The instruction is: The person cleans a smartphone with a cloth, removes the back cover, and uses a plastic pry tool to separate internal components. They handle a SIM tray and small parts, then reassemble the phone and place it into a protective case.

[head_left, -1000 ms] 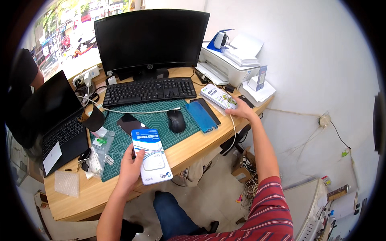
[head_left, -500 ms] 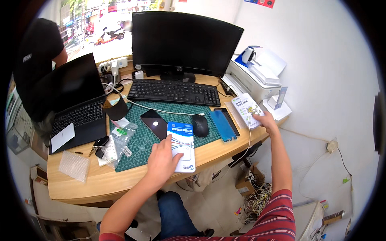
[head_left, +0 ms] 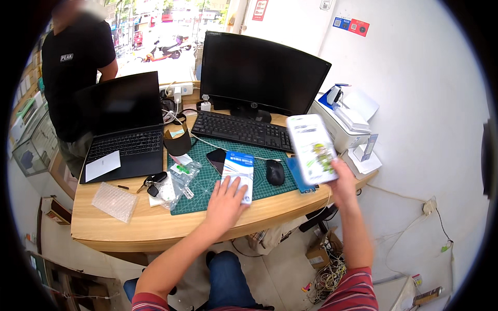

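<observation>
My left hand (head_left: 224, 207) lies with fingers spread on a blue-and-white flat box (head_left: 238, 167) on the green cutting mat (head_left: 190, 204). In my right hand (head_left: 341, 182) is a white flat box with a green picture (head_left: 309, 140), raised above the desk's right part. A dark phone (head_left: 215, 160) lies partly under the blue box's left side. A black mouse (head_left: 275, 171) sits to its right, and a blue sheet (head_left: 294, 172) is partly hidden behind the raised box.
A laptop (head_left: 120, 145), keys (head_left: 155, 181) and plastic bags occupy the desk's (head_left: 93, 223) left side. Behind are a monitor (head_left: 262, 72), keyboard (head_left: 238, 127) and, at right, a printer (head_left: 350, 135). A person in a dark shirt (head_left: 75, 88) stands at far left.
My left hand has set the blue box down on the mat and rests on it. My right hand has lifted the white box off the desk's right side.
</observation>
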The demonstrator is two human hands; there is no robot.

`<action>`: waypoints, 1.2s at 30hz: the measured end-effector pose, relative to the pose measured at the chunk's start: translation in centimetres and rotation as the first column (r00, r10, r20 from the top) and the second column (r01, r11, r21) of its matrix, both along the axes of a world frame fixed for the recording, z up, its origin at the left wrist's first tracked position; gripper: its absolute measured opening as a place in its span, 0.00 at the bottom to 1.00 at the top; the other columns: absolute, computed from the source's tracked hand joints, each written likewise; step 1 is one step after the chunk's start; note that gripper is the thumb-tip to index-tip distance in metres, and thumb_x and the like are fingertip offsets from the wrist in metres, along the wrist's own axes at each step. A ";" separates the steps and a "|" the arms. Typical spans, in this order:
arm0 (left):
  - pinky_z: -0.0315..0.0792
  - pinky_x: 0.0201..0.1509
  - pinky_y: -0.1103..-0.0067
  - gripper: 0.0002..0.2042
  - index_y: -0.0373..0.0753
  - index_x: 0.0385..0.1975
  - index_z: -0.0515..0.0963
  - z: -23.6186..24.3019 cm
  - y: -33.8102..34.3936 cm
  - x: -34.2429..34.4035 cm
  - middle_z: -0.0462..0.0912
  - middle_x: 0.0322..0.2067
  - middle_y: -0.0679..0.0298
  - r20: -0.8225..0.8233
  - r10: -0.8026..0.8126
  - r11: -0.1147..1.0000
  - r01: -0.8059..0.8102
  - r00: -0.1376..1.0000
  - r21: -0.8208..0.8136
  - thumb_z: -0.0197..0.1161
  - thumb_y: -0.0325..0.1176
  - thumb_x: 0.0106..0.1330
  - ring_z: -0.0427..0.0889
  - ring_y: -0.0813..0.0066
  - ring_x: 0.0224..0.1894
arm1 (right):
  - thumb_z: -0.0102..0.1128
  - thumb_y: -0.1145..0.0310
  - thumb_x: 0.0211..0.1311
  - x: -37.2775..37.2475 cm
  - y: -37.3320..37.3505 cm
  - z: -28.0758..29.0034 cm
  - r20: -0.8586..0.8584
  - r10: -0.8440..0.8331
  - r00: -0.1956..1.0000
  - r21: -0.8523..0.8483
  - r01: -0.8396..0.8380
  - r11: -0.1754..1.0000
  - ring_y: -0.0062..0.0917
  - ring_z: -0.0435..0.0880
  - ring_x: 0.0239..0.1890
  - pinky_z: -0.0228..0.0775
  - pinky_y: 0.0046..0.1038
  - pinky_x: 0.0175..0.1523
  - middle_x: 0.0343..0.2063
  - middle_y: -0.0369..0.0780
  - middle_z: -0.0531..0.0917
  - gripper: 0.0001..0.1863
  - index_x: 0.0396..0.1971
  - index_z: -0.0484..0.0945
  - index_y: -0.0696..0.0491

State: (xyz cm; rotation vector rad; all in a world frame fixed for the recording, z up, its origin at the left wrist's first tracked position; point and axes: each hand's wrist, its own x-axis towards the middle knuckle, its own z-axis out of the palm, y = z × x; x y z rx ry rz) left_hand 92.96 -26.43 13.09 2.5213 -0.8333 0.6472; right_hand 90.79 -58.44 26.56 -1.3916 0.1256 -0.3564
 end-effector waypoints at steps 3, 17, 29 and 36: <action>0.58 0.77 0.53 0.34 0.35 0.69 0.68 1.3 1.4 1.5 0.69 0.69 0.48 0.019 -0.007 1.000 0.007 1.000 -0.021 0.69 0.45 0.67 0.62 0.49 0.75 | 0.52 0.66 0.77 -1.1 5.3 -3.4 -0.001 0.125 0.992 -0.299 -0.119 0.947 0.25 0.84 0.49 0.77 0.29 0.54 0.51 0.41 0.84 0.18 0.60 0.73 0.58; 0.59 0.76 0.60 0.54 0.29 0.78 0.47 5.8 11.5 -5.2 0.57 0.70 0.34 -0.652 -0.040 0.836 -0.331 0.757 -0.436 0.72 0.51 0.59 0.60 0.43 0.74 | 0.56 0.74 0.74 -5.0 23.8 -10.1 -0.087 0.752 0.653 0.088 -0.747 0.659 0.24 0.80 0.59 0.80 0.28 0.57 0.61 0.43 0.78 0.26 0.70 0.65 0.61; 0.69 0.69 0.69 0.50 0.24 0.75 0.55 7.3 13.3 -3.7 0.72 0.65 0.36 -0.747 0.061 0.842 -0.436 0.662 -0.318 0.69 0.53 0.60 0.75 0.51 0.66 | 0.57 0.77 0.66 -2.0 24.6 -10.9 -0.229 0.769 0.597 0.173 -0.752 0.636 0.25 0.87 0.48 0.84 0.28 0.49 0.54 0.42 0.84 0.28 0.67 0.68 0.60; 0.73 0.57 0.65 0.20 0.48 0.61 0.72 8.5 15.6 -3.5 0.77 0.53 0.68 -0.752 -0.560 0.442 -0.643 0.348 -0.626 0.53 0.50 0.76 0.75 0.75 0.56 | 0.61 0.76 0.62 -0.6 22.7 -12.1 -0.037 0.365 0.930 -0.758 -0.264 0.597 0.32 0.86 0.44 0.79 0.33 0.50 0.46 0.45 0.83 0.20 0.55 0.80 0.59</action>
